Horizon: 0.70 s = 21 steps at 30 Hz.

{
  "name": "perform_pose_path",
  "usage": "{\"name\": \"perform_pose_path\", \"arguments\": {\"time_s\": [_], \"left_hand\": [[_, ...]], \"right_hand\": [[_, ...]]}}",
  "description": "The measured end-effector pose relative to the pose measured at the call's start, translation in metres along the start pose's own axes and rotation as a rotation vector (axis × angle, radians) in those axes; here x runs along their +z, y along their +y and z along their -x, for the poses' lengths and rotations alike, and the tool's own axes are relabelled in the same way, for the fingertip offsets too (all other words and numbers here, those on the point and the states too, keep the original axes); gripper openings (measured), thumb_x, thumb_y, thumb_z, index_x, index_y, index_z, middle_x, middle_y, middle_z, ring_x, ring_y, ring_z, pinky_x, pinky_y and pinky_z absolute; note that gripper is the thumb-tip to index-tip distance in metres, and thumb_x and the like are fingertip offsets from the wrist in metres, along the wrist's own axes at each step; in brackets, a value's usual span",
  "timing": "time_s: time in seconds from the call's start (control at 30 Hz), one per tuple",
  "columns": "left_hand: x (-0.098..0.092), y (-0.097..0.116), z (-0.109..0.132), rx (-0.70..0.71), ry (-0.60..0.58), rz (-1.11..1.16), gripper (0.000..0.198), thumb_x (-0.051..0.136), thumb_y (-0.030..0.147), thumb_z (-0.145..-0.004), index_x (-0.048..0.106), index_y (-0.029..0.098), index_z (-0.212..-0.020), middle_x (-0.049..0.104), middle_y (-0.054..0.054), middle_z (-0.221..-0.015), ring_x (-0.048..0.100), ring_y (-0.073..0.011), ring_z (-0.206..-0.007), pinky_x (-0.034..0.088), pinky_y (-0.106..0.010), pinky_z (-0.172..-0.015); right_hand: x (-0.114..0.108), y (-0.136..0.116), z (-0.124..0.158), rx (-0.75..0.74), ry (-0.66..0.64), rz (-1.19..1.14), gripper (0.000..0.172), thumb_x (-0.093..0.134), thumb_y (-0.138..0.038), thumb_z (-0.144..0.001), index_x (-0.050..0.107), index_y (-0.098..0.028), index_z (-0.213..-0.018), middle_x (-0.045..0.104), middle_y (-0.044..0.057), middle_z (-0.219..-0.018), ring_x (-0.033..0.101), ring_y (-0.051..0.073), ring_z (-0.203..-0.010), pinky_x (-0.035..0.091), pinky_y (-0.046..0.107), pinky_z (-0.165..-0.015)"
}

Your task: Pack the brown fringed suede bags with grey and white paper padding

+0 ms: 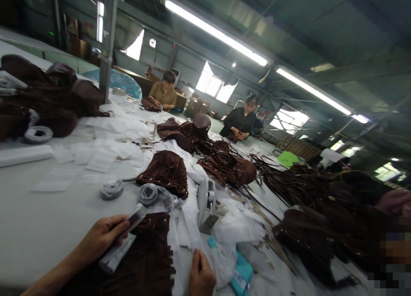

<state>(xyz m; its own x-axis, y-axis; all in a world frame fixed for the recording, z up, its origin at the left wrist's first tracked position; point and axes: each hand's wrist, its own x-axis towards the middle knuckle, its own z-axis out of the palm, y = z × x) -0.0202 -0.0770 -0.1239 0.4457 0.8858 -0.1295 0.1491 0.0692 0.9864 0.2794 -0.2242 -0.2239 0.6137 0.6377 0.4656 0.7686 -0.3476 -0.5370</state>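
My left hand is closed around a folded, whitish wrapped strip, which could be a paper-wrapped strap. Below it lies a dark brown fringed bag with metal eyelets along its top edge. To the right of that bag, my right hand has thumb and forefinger pinched together; whatever is between them is too small to make out. A tape dispenser stands beyond my right hand. Farther forward lies another brown fringed bag, with wrapped coils beside it.
Brown bags pile up on the left and right. White paper sheets cover much of the table. A blue packet lies near my right hand. Two people work across the table; a metal post rises at left.
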Motion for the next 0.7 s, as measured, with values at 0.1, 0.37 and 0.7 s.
{"name": "perform_pose_path", "arguments": {"time_s": [0.1,0.37,0.7], "left_hand": [[0.000,-0.001,-0.001,0.013,-0.005,0.000,0.040,0.058,0.056,-0.077,0.065,0.017,-0.074,0.056,0.002,-0.057,0.049,-0.0130,-0.049,0.037,-0.019,-0.047],[-0.002,-0.008,-0.004,0.022,-0.037,-0.017,0.040,0.054,0.055,-0.081,0.064,0.017,-0.078,0.054,0.003,-0.058,0.049,-0.0124,-0.050,0.036,-0.019,-0.047],[-0.002,-0.007,-0.007,0.009,-0.094,-0.011,0.046,0.049,0.059,-0.083,0.066,0.016,-0.088,0.050,0.003,-0.062,0.047,-0.0111,-0.052,0.035,-0.018,-0.048]], "right_hand": [[0.005,0.005,0.009,0.092,-0.011,0.009,0.058,0.034,-0.061,-0.090,0.071,-0.017,-0.099,0.074,0.013,-0.087,0.070,0.024,-0.075,0.051,0.030,-0.068],[-0.007,-0.022,0.002,0.235,-0.012,-0.021,0.064,0.030,-0.072,-0.084,0.070,-0.022,-0.086,0.072,0.007,-0.072,0.068,0.023,-0.066,0.048,0.030,-0.062],[-0.004,-0.024,0.002,0.217,-0.027,0.083,0.058,0.031,-0.062,-0.090,0.072,-0.021,-0.088,0.074,0.009,-0.075,0.069,0.024,-0.070,0.048,0.030,-0.064]]}}
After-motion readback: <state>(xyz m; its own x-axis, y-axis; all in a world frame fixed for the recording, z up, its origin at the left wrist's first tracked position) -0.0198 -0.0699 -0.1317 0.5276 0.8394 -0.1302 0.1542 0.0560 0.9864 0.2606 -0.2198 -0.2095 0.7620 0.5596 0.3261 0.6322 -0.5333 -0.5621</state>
